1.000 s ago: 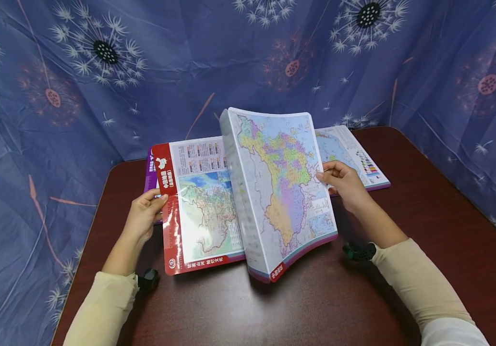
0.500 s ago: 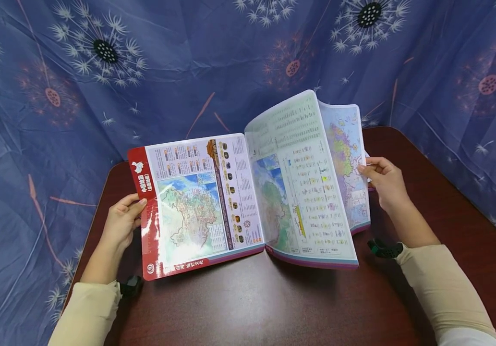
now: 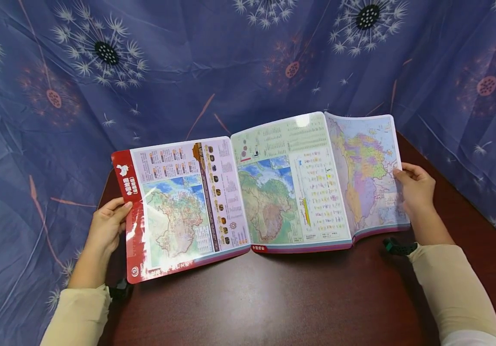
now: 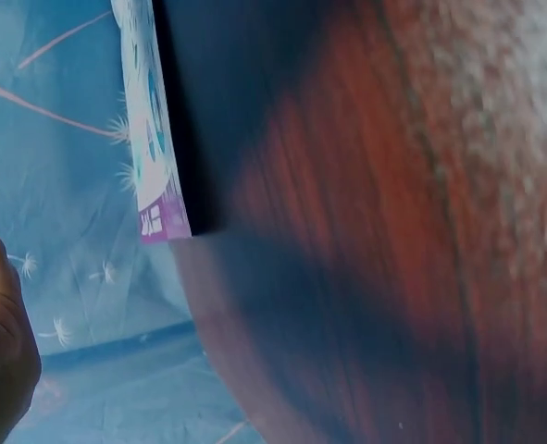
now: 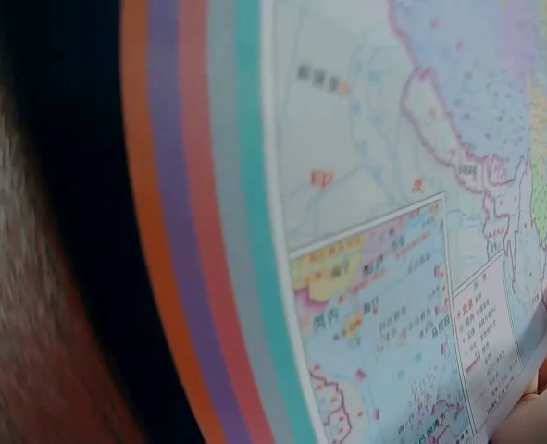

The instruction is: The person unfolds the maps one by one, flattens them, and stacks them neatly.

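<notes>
A glossy folding map [image 3: 269,199] with a red left border is spread across the head view, three panels visible side by side. It stands tilted up above the table, with shadow under its lower edge. My left hand [image 3: 107,226] pinches the red border, thumb in front. At the far right edge, my right hand [image 3: 417,194] pinches the panel with the multicoloured map, thumb on its face. In the right wrist view, layered coloured stripes line the edge of this map panel [image 5: 375,222], and fingertips show at right. Part of my left hand [image 4: 0,342] appears in the left wrist view.
A dark reddish-brown table [image 3: 248,307] lies below. A blue curtain [image 3: 213,62] with dandelion prints hangs behind and at both sides. In the left wrist view, a thin printed item [image 4: 157,139] with a purple corner lies at the table's edge.
Both hands have moved apart, left hand leftward and right hand rightward. The folding map has opened from overlapping panels into a wide spread. The purple-edged item behind it is now hidden in the head view.
</notes>
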`<state>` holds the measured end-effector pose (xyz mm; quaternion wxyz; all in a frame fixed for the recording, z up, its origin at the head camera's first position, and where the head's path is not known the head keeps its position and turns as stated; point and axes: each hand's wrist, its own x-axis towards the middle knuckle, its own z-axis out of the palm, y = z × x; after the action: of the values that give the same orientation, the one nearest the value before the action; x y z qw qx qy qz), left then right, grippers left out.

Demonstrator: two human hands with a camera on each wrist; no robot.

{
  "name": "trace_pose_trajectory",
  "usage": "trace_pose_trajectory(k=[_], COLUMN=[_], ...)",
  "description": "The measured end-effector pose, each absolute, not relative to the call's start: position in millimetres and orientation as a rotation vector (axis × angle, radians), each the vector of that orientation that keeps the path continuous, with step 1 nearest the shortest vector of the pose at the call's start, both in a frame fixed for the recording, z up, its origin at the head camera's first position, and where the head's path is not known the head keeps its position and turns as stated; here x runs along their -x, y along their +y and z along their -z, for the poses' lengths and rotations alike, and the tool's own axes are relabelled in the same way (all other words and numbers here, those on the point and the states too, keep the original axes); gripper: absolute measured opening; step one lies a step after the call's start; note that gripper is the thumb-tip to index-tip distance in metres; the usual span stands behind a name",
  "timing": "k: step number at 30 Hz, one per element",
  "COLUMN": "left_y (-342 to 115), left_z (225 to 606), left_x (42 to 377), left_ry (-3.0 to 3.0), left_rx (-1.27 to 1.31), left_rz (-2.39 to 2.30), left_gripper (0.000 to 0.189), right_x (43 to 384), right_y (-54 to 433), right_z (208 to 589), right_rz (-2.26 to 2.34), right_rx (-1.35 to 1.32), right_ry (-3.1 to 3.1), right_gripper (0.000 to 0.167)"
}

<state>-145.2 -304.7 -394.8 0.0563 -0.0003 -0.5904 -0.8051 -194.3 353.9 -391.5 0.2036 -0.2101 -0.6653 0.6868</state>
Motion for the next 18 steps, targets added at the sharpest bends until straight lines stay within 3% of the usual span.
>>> trace_pose_trajectory(k=[18], left_y=[-316], left_z=[389], left_x=[140], left_ry=[-1.846], left_rx=[-0.04], left_rz=[2.407], left_gripper=[0.022], right_x=[190], right_y=[376], right_z=[389], right_rz=[-1.805], right_rx=[0.661], right_ry=[-1.841], right_gripper=[0.016])
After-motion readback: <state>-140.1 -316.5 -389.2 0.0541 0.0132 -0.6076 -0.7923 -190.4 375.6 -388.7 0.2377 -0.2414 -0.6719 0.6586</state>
